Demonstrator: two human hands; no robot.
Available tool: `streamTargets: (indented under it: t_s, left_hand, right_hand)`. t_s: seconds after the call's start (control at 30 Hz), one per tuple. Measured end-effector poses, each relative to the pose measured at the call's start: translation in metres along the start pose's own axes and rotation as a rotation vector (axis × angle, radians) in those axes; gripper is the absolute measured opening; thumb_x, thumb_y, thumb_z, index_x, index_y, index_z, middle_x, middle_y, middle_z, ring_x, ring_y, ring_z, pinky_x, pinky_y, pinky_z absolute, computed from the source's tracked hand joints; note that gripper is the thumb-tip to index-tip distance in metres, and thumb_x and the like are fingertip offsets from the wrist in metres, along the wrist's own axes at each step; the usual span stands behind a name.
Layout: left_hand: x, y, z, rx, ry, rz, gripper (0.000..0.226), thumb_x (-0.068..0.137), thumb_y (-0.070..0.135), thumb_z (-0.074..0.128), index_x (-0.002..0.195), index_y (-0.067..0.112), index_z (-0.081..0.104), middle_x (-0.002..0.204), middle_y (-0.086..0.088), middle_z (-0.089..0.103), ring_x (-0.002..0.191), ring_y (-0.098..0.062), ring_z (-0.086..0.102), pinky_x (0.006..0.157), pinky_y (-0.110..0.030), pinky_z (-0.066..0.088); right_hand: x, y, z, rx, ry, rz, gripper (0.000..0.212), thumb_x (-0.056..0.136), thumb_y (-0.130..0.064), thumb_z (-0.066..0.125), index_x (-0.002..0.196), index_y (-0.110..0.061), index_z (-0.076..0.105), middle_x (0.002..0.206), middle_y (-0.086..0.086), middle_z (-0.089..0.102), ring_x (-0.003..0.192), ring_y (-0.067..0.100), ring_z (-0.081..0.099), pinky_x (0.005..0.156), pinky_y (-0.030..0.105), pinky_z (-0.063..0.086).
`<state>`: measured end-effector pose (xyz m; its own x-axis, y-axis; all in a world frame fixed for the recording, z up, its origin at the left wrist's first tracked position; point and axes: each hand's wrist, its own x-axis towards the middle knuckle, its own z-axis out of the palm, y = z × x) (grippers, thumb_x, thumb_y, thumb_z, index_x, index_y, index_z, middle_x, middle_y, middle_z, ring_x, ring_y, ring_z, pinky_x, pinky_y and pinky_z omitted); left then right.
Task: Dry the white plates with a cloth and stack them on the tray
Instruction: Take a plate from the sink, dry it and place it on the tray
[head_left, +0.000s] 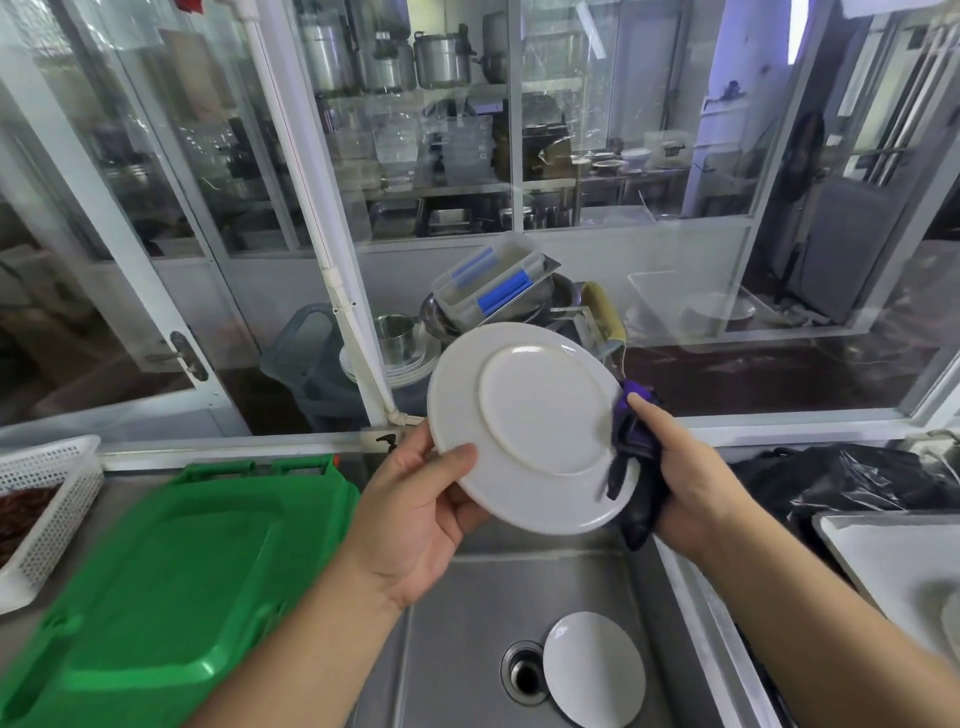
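Above the steel sink (457, 613) my left hand (415, 514) grips a white plate (535, 421) by its lower left rim, its underside turned toward me. My right hand (691, 483) holds a dark purple cloth (636, 441) bunched against the plate's right rim. A second white plate (592, 670) lies in the sink basin beside the drain (524, 673). A green tray (171, 587) sits on the counter to the left with nothing on it.
A white perforated basket (47, 499) stands at the far left. Black plastic bags (841, 478) and a white tray (898, 561) lie at the right. Behind the sink, metal bowls, plates and a blue-clipped plastic box (493, 280) are piled before glass partitions.
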<state>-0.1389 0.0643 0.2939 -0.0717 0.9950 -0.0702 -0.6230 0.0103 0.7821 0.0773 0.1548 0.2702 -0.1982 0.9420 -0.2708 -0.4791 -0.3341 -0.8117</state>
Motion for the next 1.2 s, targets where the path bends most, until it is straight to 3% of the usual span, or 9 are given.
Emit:
streamTargets:
  t_s: [0.1, 0.27, 0.37, 0.47, 0.57, 0.73, 0.87, 1.03, 1.2]
  left_hand:
    - [-0.002, -0.017, 0.011, 0.018, 0.03, 0.088, 0.041, 0.083, -0.001, 0.065, 0.12, 0.016, 0.069, 0.116, -0.009, 0.076, 0.1, -0.024, 0.074, 0.07, -0.038, 0.065]
    - [-0.006, -0.043, 0.02, -0.063, 0.095, 0.123, 0.048, 0.079, 0.003, 0.066, 0.124, 0.019, 0.069, 0.128, -0.013, 0.072, 0.111, -0.03, 0.072, 0.08, -0.044, 0.063]
    - [-0.013, -0.045, 0.015, -0.056, 0.045, 0.078, 0.055, 0.076, -0.003, 0.066, 0.126, 0.019, 0.067, 0.125, -0.012, 0.072, 0.108, -0.03, 0.072, 0.081, -0.046, 0.063]
    - [-0.01, -0.028, 0.005, -0.05, 0.011, 0.014, 0.049, 0.076, 0.005, 0.07, 0.122, 0.021, 0.07, 0.117, -0.012, 0.071, 0.101, -0.029, 0.068, 0.075, -0.044, 0.059]
    - [-0.001, -0.003, -0.006, -0.01, 0.033, -0.088, 0.053, 0.087, 0.025, 0.067, 0.138, 0.012, 0.062, 0.124, -0.012, 0.068, 0.103, -0.027, 0.066, 0.068, -0.038, 0.061]
    - [-0.001, 0.011, -0.01, 0.065, -0.06, -0.092, 0.039, 0.085, 0.01, 0.064, 0.119, 0.023, 0.078, 0.104, -0.008, 0.075, 0.077, -0.018, 0.074, 0.059, -0.033, 0.063]
    - [-0.006, -0.002, -0.005, -0.016, -0.046, -0.061, 0.039, 0.087, 0.006, 0.057, 0.113, 0.021, 0.08, 0.102, -0.009, 0.077, 0.075, -0.018, 0.075, 0.053, -0.033, 0.062]
    - [-0.011, -0.017, -0.003, 0.004, -0.013, -0.036, 0.042, 0.089, 0.007, 0.057, 0.125, 0.018, 0.074, 0.118, -0.017, 0.073, 0.091, -0.029, 0.074, 0.059, -0.044, 0.065]
    - [-0.011, -0.021, 0.0, -0.013, 0.024, -0.005, 0.046, 0.087, 0.006, 0.057, 0.13, 0.017, 0.07, 0.12, -0.015, 0.074, 0.096, -0.026, 0.073, 0.065, -0.043, 0.066]
  right_hand:
    - [-0.006, 0.021, 0.009, 0.097, 0.078, 0.006, 0.051, 0.092, -0.044, 0.075, 0.131, -0.012, 0.069, 0.124, 0.021, 0.073, 0.112, 0.046, 0.07, 0.084, 0.073, 0.056]
    - [-0.01, 0.039, 0.014, 0.275, 0.111, 0.051, 0.051, 0.093, -0.044, 0.073, 0.131, -0.009, 0.068, 0.108, 0.025, 0.068, 0.103, 0.051, 0.066, 0.057, 0.064, 0.057]
    - [-0.008, 0.029, 0.004, 0.252, 0.107, 0.02, 0.054, 0.089, -0.035, 0.076, 0.136, -0.011, 0.067, 0.131, 0.02, 0.07, 0.115, 0.045, 0.069, 0.09, 0.076, 0.052]
    - [-0.01, 0.009, -0.002, 0.159, 0.061, 0.043, 0.048, 0.089, -0.036, 0.072, 0.13, -0.01, 0.071, 0.124, 0.018, 0.074, 0.107, 0.04, 0.074, 0.097, 0.063, 0.055]
    - [-0.014, -0.01, -0.007, 0.058, -0.009, 0.052, 0.037, 0.089, -0.035, 0.068, 0.115, -0.01, 0.077, 0.104, 0.015, 0.078, 0.083, 0.033, 0.077, 0.082, 0.045, 0.059]
    - [-0.012, -0.025, -0.008, -0.031, 0.001, 0.012, 0.028, 0.094, -0.032, 0.066, 0.105, -0.008, 0.077, 0.089, 0.013, 0.078, 0.07, 0.029, 0.076, 0.061, 0.035, 0.062]
    - [-0.009, -0.019, -0.003, 0.012, 0.045, 0.005, 0.036, 0.093, -0.032, 0.069, 0.12, -0.009, 0.075, 0.099, 0.015, 0.078, 0.077, 0.033, 0.075, 0.079, 0.044, 0.061]
    - [-0.015, -0.004, -0.002, 0.093, 0.071, 0.037, 0.029, 0.095, -0.032, 0.069, 0.113, -0.011, 0.077, 0.099, 0.015, 0.079, 0.077, 0.032, 0.076, 0.075, 0.046, 0.063]
    - [-0.024, 0.013, -0.003, 0.159, 0.11, 0.015, 0.036, 0.096, -0.036, 0.069, 0.124, -0.014, 0.075, 0.116, 0.013, 0.078, 0.106, 0.036, 0.074, 0.099, 0.055, 0.055]
